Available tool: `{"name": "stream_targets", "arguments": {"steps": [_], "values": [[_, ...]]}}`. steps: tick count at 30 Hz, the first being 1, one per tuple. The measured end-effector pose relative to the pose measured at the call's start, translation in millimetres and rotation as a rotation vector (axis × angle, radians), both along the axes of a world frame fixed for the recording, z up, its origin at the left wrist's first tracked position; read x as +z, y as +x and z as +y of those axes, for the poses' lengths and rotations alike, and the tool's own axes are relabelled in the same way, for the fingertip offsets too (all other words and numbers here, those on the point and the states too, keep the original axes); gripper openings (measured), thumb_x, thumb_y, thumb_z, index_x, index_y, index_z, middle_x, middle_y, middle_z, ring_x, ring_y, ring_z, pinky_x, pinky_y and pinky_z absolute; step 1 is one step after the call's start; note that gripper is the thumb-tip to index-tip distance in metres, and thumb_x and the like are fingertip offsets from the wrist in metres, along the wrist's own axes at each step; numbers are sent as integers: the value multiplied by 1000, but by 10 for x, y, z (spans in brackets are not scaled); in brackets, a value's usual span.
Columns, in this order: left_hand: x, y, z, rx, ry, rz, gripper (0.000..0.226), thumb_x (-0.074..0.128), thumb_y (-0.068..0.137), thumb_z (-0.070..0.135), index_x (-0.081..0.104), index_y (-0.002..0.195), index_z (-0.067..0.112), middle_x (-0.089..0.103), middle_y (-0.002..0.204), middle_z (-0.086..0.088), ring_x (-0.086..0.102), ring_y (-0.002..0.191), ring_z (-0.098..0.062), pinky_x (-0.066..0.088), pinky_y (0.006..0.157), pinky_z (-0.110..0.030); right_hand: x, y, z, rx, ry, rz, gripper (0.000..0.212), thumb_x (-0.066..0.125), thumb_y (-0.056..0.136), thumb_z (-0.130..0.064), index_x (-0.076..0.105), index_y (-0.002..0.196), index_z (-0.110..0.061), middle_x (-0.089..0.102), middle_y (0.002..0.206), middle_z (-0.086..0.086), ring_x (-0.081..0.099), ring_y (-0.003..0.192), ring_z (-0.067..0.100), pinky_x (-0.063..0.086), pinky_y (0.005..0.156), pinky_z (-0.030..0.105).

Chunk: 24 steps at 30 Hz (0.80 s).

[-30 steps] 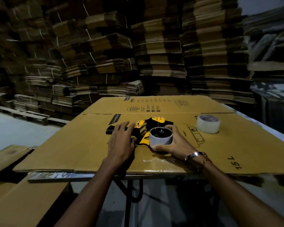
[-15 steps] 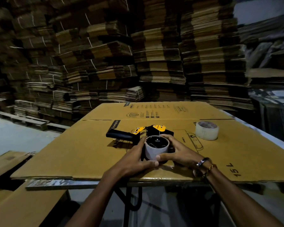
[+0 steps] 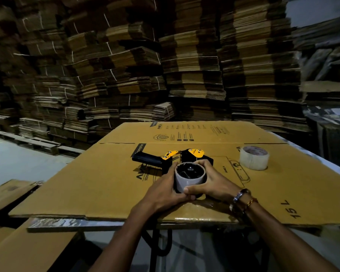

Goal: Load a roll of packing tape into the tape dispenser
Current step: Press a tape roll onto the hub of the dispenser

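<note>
STATE: grey-white roll of packing tape [image 3: 190, 180] sits over hub of black-and-yellow tape dispenser [image 3: 182, 159] on flattened cardboard surface [image 3: 98, 185] | HANDS: left hand [image 3: 164, 190] and right hand [image 3: 210, 183] fingers wrapped around roll | RISK: uneven push may cock roll on hub; dispenser may slide

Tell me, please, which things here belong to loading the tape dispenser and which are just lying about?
In use: tape dispenser; grey roll on its hub, held by left hand and right hand.

Lying about: spare tape roll; flattened carton; stacked cardboard.
</note>
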<state>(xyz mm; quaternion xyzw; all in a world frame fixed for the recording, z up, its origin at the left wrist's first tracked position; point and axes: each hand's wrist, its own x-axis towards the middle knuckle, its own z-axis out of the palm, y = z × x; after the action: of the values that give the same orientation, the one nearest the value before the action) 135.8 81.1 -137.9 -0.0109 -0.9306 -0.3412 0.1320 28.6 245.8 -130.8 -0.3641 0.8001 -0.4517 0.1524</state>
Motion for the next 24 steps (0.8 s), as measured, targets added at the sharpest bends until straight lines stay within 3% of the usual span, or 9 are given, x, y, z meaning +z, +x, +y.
{"name": "stream_targets", "arguments": {"steps": [3, 8, 14, 18, 21, 24], "values": [[-35, -24, -15, 21, -22, 20, 102, 77, 74, 57, 17, 153, 32, 51, 146, 4, 54, 126, -19, 41, 95, -20, -12, -11, 0, 16, -1, 22, 91, 89, 72, -30, 28, 140, -28, 50, 134, -8, 52, 124, 12, 47, 97, 24], [-94, -51, -38, 42, -30, 39, 102, 74, 70, 67, 19, 150, 39, 55, 142, 8, 58, 120, -16, 47, 98, -27, -36, 8, 0, 21, -41, 10, 92, 89, 70, -28, 30, 141, -30, 50, 132, -14, 52, 122, 5, 46, 97, 21], [-114, -71, -61, 53, -34, 9, 101, 71, 68, 71, 18, 148, 43, 55, 141, 8, 57, 120, -17, 48, 98, -32, -54, 92, -67, -91, -126, -26, 84, 90, 68, -23, 38, 132, -33, 56, 123, -14, 57, 111, 3, 53, 93, 29], [-116, -68, -47, 57, -36, 9, 99, 69, 67, 73, 19, 147, 46, 56, 139, 9, 57, 119, -16, 50, 97, -34, -40, 105, -71, -113, -138, -2, 85, 90, 69, -19, 37, 135, -25, 55, 120, -14, 55, 107, -1, 50, 86, 20], [-111, -74, -24, 80, -27, 15, 96, 73, 67, 67, 27, 147, 40, 58, 136, 8, 57, 118, -14, 50, 96, -33, -22, 112, -33, -95, -150, -30, 82, 89, 70, -16, 37, 133, -30, 54, 121, -13, 55, 109, 1, 50, 83, 20], [-126, -99, -11, 121, -35, 25, 93, 79, 67, 61, 35, 144, 32, 61, 133, 6, 58, 116, -13, 48, 91, -25, -35, 116, -21, -72, -142, -10, 84, 89, 70, -12, 36, 133, -30, 54, 123, -12, 56, 115, 6, 54, 90, 27]]}}
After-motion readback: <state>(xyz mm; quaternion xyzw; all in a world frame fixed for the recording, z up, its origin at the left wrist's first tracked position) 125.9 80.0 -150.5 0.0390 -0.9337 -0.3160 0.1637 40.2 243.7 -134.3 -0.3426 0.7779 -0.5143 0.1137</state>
